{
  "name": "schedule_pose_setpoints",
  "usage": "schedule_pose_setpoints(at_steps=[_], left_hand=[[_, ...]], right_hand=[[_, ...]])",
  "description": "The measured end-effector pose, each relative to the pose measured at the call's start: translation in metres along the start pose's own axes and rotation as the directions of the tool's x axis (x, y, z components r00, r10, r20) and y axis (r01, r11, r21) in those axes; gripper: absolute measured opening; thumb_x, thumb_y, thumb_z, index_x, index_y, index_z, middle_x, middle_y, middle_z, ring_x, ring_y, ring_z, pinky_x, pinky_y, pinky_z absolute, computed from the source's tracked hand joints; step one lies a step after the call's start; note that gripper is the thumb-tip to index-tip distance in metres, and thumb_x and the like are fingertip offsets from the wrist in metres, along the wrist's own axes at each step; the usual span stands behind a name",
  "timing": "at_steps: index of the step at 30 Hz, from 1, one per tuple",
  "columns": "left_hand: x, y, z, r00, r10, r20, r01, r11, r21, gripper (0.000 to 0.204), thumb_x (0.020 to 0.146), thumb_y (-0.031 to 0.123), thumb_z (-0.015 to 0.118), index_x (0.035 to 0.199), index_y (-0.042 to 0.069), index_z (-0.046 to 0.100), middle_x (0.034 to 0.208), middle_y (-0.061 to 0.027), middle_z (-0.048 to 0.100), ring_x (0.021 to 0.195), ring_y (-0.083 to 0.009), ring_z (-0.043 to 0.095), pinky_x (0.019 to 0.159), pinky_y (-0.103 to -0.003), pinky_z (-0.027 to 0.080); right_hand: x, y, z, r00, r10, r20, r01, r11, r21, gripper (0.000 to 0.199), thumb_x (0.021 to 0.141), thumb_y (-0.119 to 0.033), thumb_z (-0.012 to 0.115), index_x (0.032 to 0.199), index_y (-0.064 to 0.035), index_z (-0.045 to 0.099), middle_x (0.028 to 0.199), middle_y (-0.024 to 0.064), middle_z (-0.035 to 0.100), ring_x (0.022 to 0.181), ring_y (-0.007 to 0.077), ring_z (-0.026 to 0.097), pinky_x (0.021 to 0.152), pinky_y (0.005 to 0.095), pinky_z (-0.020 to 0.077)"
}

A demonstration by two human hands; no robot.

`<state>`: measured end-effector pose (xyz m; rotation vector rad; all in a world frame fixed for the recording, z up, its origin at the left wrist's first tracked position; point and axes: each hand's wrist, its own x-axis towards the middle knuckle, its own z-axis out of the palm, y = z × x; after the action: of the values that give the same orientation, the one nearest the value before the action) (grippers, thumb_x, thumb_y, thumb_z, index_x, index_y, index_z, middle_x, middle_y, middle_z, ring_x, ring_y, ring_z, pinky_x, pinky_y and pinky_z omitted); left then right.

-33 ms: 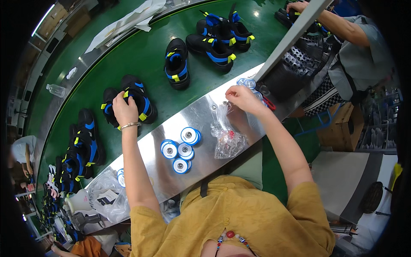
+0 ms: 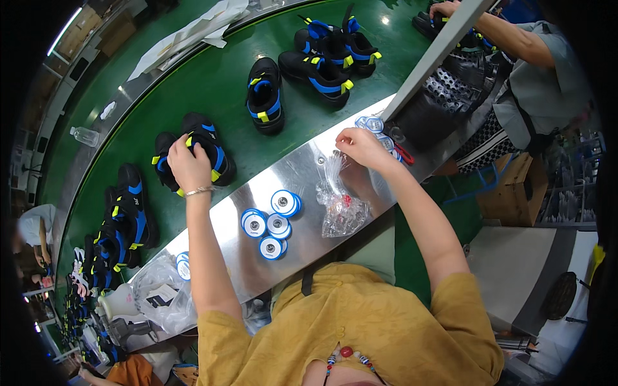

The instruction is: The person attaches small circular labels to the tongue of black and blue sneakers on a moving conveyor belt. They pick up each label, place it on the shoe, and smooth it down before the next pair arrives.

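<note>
My left hand (image 2: 190, 168) is closed over the left one of a pair of black-and-blue shoes with yellow tabs, its fingers at the collar. The other shoe of the pair (image 2: 210, 143) stands against it on the right. My right hand (image 2: 362, 145) is held in a pinch above the metal ledge, and what lies between the fingertips is too small to name. Just below it, thin clear plastic strands (image 2: 333, 172) spread out of a crumpled clear bag (image 2: 344, 215) with a red spot. Several round white-and-blue tags (image 2: 279, 225) lie in small stacks between my arms.
More shoes (image 2: 264, 96) stand on the green conveyor (image 2: 241, 151), ahead and to the left. Blue-and-white tags (image 2: 373, 125) lie beyond my right hand, by a grey post (image 2: 438, 55). A plastic bag (image 2: 164, 299) sits at lower left. A co-worker's arm (image 2: 515, 42) handles shoes at upper right.
My right hand has shifted very slightly left, still pinched. My left hand has moved a touch to the right and stays on the shoe.
</note>
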<state>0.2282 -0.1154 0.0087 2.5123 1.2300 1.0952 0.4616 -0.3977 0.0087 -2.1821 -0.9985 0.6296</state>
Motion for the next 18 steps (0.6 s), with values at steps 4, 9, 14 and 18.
schedule_pose_setpoints(at_steps=[4,9,14,18], left_hand=[[-0.056,0.083,-0.034,0.984,0.150,0.099,-0.093,0.896,-0.434,0.026,0.079,0.002,0.064,0.105,0.000,0.061,0.110,-0.0172,0.061,0.103,-0.0338,0.058,0.091,-0.041,0.046],[-0.156,0.146,-0.004,0.849,0.450,0.277,-0.231,0.788,-0.571,0.033,0.081,0.007,0.064,0.112,-0.004,0.057,0.114,-0.0223,0.059,0.113,-0.0379,0.055,0.097,-0.044,0.044],[-0.179,0.167,0.005,0.785,0.509,0.353,-0.312,0.817,-0.484,0.041,0.083,0.016,0.068,0.117,-0.005,0.056,0.121,-0.0238,0.057,0.118,-0.0393,0.052,0.100,-0.044,0.043],[-0.186,0.167,0.006,0.742,0.523,0.419,-0.329,0.829,-0.453,0.048,0.089,0.026,0.062,0.124,-0.005,0.054,0.133,-0.0247,0.050,0.127,-0.0381,0.045,0.106,-0.047,0.036]], right_hand=[[0.003,-0.011,0.007,0.997,0.074,-0.014,-0.075,0.964,-0.256,0.029,0.080,-0.027,0.065,0.093,-0.0010,0.067,0.091,0.0183,0.068,0.088,0.0336,0.065,0.079,0.0410,0.0511],[0.005,-0.011,0.016,1.000,0.031,0.003,-0.028,0.940,-0.340,0.027,0.075,-0.030,0.068,0.086,-0.0048,0.067,0.097,0.0162,0.066,0.094,0.0331,0.063,0.080,0.0414,0.0508],[0.017,0.014,0.034,0.996,0.084,-0.023,-0.087,0.974,-0.210,0.020,0.072,-0.024,0.070,0.077,-0.0046,0.068,0.089,0.0137,0.065,0.085,0.0262,0.066,0.073,0.0377,0.0512],[0.007,0.024,0.026,0.989,0.093,-0.116,-0.044,0.929,0.368,0.013,0.076,-0.014,0.068,0.077,-0.0009,0.068,0.076,0.0073,0.062,0.071,0.0148,0.059,0.063,0.0292,0.0464]])
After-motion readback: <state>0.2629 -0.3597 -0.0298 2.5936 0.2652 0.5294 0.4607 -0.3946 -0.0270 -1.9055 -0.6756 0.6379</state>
